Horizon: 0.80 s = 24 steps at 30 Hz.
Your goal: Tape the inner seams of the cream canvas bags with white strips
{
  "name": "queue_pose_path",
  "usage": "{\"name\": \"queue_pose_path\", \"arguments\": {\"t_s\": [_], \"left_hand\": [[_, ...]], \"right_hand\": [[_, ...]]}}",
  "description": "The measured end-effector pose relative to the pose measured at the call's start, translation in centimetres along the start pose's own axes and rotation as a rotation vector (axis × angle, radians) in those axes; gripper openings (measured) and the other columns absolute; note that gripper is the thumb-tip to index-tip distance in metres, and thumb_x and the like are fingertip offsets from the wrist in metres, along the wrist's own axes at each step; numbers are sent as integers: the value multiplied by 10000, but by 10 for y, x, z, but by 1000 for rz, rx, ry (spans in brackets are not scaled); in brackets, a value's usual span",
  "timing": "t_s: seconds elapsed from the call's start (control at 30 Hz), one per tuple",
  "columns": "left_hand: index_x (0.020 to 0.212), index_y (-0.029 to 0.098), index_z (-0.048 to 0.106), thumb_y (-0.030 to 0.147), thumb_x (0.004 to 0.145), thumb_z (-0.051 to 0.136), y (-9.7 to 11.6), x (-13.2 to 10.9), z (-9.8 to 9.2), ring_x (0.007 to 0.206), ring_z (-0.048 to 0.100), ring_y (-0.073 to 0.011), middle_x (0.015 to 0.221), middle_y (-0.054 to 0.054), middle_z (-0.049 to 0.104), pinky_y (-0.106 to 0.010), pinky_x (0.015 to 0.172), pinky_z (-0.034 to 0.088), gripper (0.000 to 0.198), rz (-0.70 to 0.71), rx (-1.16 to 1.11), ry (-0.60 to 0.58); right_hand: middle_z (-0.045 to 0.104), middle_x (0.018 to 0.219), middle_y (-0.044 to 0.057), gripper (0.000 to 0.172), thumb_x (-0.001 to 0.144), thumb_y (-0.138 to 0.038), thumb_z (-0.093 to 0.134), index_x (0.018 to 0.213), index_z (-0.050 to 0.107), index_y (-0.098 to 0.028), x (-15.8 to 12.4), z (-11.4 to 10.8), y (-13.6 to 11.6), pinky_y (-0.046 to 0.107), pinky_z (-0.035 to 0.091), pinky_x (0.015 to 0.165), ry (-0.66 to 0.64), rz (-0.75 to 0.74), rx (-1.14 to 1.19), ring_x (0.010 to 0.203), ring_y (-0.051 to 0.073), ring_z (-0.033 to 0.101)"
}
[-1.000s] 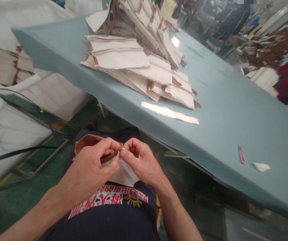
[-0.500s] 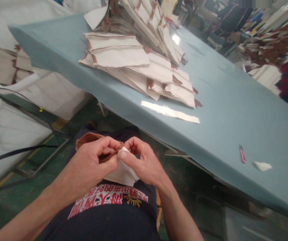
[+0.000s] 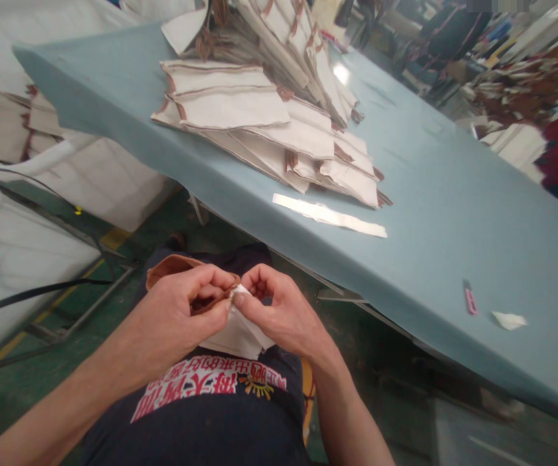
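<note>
Over my lap, a cream and brown fabric piece [image 3: 235, 336] is held between both hands, its brown edge showing behind my left hand. My left hand [image 3: 189, 304] pinches the brown edging with thumb and fingers. Close beside it, my right hand [image 3: 274, 307] has its thumb pressed on a white corner of the same piece, fingers curled behind. The fingertips of the two hands nearly meet. What lies right under the fingertips is partly hidden. Below the hands hangs the pale cloth, against a dark apron [image 3: 211, 414] with red and white lettering.
A blue-covered table [image 3: 444, 252] stands ahead, bearing stacks of cream fabric pieces [image 3: 240, 107] with brown trim. A white strip [image 3: 330, 215], a pink-handled tool [image 3: 470, 299] and a white scrap [image 3: 509, 320] lie nearer its front edge. White bins [image 3: 11, 252] stand at left.
My right thumb has shifted slightly on the white corner, and a little more of that corner shows. Both hands otherwise stay in place on the fabric piece.
</note>
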<state>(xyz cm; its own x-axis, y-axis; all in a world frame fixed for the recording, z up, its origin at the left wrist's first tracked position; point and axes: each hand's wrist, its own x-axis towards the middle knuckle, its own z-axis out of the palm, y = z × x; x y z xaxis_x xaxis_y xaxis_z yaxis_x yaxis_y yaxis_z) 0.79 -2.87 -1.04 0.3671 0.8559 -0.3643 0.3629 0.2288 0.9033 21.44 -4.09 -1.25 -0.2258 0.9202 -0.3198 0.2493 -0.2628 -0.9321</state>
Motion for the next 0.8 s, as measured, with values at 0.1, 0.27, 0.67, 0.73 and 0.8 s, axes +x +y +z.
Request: {"name": "queue_pose_path", "arguments": {"t_s": [0.1, 0.27, 0.67, 0.73, 0.8], "left_hand": [[1105, 220, 812, 436, 890, 744, -4, -2, -2, 830, 871, -228, 931, -20, 895, -245, 710, 673, 312, 8, -16, -4], [1057, 211, 815, 567, 892, 781, -3, -1, -5, 880, 861, -250, 997, -59, 891, -265, 731, 673, 393, -18, -46, 7], [996, 224, 830, 635, 897, 851, -6, 6, -9, 782, 782, -209, 878, -40, 874, -218, 612, 555, 424, -11, -97, -47], [1004, 223, 830, 628, 908, 847, -8, 6, -10, 798, 790, -207, 902, -40, 881, -215, 624, 559, 416, -5, -95, -53], [1022, 223, 829, 622, 923, 836, -10, 6, -10, 814, 801, -209, 919, -40, 885, -216, 642, 573, 411, -1, -89, -55]], "right_hand": [[670, 788, -33, 264, 918, -473, 759, 868, 656, -236, 1, 1, 1, 314, 426, 699, 5, 17, 27, 742, 161, 573], [671, 782, -34, 412, 889, -591, 863, 867, 664, -231, 4, 5, 1, 319, 429, 704, 10, 33, 75, 735, 166, 577], [665, 836, -18, 580, 890, -743, 889, 919, 658, -212, 3, 3, 7, 309, 420, 680, -54, 36, 168, 758, 165, 576], [652, 831, -25, 593, 880, -752, 898, 915, 650, -213, 3, 3, 7, 305, 409, 671, -66, 46, 188, 748, 158, 560], [642, 828, -31, 602, 872, -757, 905, 911, 644, -216, 3, 4, 8, 304, 400, 667, -77, 54, 204, 741, 151, 549]]}}
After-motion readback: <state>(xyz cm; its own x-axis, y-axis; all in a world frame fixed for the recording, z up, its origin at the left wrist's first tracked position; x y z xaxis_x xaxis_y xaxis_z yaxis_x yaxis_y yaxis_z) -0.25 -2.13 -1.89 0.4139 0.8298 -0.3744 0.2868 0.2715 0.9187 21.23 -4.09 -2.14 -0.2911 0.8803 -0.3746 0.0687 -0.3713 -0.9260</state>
